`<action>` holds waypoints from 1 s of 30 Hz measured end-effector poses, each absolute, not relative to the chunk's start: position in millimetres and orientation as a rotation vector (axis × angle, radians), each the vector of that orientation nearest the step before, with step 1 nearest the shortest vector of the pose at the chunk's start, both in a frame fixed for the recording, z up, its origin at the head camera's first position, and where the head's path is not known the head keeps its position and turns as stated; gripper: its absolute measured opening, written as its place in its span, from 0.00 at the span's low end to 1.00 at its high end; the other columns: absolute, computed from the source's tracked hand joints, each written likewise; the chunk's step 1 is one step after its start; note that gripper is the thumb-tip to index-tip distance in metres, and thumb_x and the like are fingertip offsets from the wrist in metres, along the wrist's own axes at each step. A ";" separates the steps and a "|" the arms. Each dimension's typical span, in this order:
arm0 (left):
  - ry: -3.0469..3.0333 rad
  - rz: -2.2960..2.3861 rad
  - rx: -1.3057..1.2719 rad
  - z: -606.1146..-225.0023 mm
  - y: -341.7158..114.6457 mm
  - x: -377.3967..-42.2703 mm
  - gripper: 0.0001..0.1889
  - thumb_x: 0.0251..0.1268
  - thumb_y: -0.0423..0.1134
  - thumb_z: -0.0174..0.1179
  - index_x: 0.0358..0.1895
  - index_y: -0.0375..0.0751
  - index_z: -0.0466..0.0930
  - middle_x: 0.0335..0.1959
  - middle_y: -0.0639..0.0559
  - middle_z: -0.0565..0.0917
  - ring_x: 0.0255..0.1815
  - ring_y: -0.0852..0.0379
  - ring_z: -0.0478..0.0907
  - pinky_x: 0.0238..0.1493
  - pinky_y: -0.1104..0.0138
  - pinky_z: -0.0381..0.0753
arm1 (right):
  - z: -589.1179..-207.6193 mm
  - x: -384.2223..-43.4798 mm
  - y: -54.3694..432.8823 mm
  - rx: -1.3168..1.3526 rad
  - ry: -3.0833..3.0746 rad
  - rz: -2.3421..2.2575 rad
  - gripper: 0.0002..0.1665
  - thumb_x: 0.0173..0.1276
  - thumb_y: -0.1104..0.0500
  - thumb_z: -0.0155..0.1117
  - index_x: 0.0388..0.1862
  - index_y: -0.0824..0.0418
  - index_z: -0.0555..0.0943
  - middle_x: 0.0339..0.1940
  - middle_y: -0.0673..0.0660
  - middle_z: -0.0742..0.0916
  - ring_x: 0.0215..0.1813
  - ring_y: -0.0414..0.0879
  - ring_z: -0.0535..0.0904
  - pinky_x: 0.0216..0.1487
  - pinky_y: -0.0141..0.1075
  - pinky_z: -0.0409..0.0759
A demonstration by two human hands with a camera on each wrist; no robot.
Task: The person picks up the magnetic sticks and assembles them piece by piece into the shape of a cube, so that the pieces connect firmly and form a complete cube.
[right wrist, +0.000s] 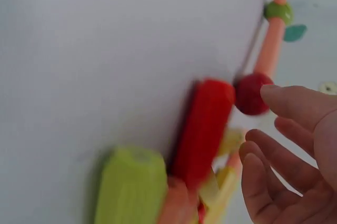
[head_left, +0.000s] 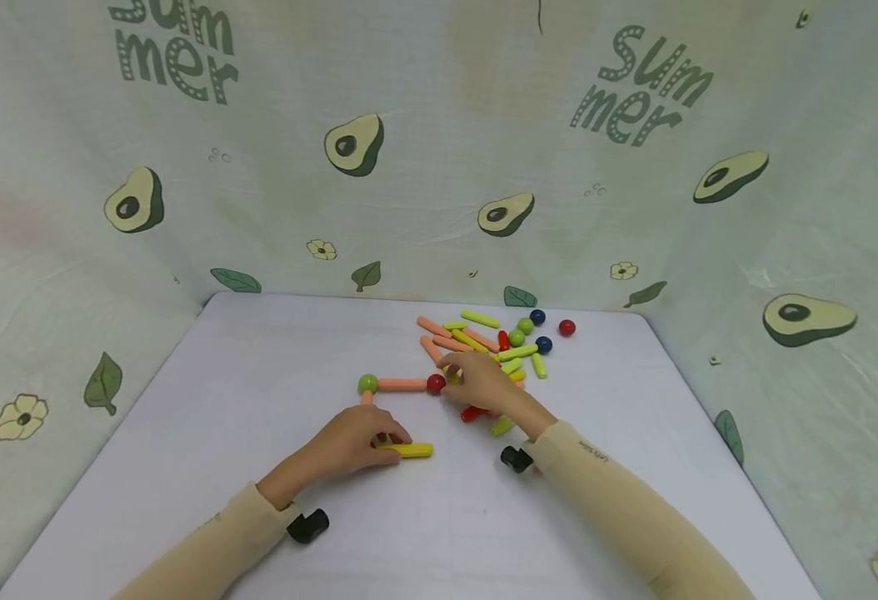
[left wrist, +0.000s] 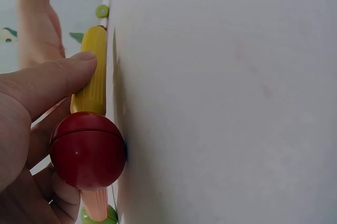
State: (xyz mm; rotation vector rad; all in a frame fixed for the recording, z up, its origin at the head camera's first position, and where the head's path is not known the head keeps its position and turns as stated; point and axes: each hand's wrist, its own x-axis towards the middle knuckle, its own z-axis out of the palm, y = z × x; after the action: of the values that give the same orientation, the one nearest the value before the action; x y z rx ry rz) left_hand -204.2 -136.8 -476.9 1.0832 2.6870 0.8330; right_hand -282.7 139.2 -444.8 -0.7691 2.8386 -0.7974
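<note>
My left hand (head_left: 352, 440) pinches a ribbed yellow stick (head_left: 415, 450) near the table's middle, the thumb lying along it in the left wrist view. One end of this stick meets a red ball (left wrist: 88, 151), with a salmon stick (left wrist: 95, 204) on the ball's other side. Farther back, a green ball (head_left: 367, 382) joins a salmon stick (head_left: 402, 385) that ends at a second red ball (head_left: 435, 383). Beside that ball is my right hand (head_left: 484, 383), its thumb overlapping the ball in the right wrist view and its other fingers loosely bent with nothing between them.
Loose salmon, yellow, red and light green sticks (head_left: 517, 352) lie piled around and behind the right hand. Several green and dark blue balls (head_left: 544, 344) sit at the pile's far side, with a loose red ball (head_left: 567, 327) to their right. Printed cloth (head_left: 424, 250) hangs behind the white table.
</note>
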 end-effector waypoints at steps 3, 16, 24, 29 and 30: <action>2.691 0.846 1.071 -477.5 -136.8 -204.2 0.11 0.67 0.44 0.76 0.50 0.57 0.93 0.44 0.70 0.89 0.41 0.71 0.80 0.45 0.69 0.82 | -432.1 -288.4 161.8 -0.723 2.838 -0.820 0.23 0.73 0.60 0.72 0.66 0.60 0.84 0.56 0.59 0.89 0.48 0.50 0.85 0.47 0.41 0.86; 2.691 0.846 1.091 -477.9 -135.0 -207.6 0.11 0.67 0.44 0.76 0.51 0.57 0.93 0.45 0.70 0.88 0.41 0.70 0.80 0.46 0.69 0.82 | -440.1 -335.0 292.0 -0.680 3.048 -0.471 0.20 0.73 0.72 0.67 0.62 0.67 0.84 0.63 0.67 0.85 0.69 0.65 0.78 0.72 0.61 0.73; 2.697 0.845 1.076 -478.2 -134.6 -208.2 0.11 0.67 0.44 0.75 0.52 0.56 0.93 0.45 0.69 0.89 0.42 0.69 0.80 0.46 0.68 0.82 | -457.5 -343.3 303.1 -0.671 3.040 -0.437 0.15 0.73 0.68 0.71 0.58 0.64 0.88 0.56 0.64 0.86 0.57 0.59 0.82 0.65 0.55 0.81; 2.697 0.839 1.071 -476.8 -135.4 -208.4 0.12 0.67 0.44 0.75 0.52 0.56 0.93 0.44 0.68 0.89 0.41 0.70 0.80 0.45 0.69 0.81 | -459.8 -341.5 301.0 -0.611 3.055 -0.410 0.13 0.74 0.65 0.72 0.56 0.64 0.90 0.49 0.61 0.84 0.47 0.53 0.80 0.55 0.50 0.84; 2.697 0.836 1.063 -476.7 -135.8 -208.5 0.12 0.67 0.44 0.75 0.52 0.56 0.93 0.44 0.69 0.89 0.41 0.70 0.79 0.45 0.69 0.81 | -460.3 -341.2 300.9 -0.601 3.060 -0.407 0.13 0.74 0.64 0.72 0.56 0.64 0.90 0.48 0.61 0.84 0.46 0.53 0.79 0.54 0.48 0.84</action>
State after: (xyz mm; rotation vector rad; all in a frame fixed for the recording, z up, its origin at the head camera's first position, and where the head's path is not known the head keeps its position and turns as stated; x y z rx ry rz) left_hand -208.5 -135.8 -476.7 1.0634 2.6968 0.8360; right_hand -341.2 300.9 -460.3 -0.6012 3.0596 -0.4069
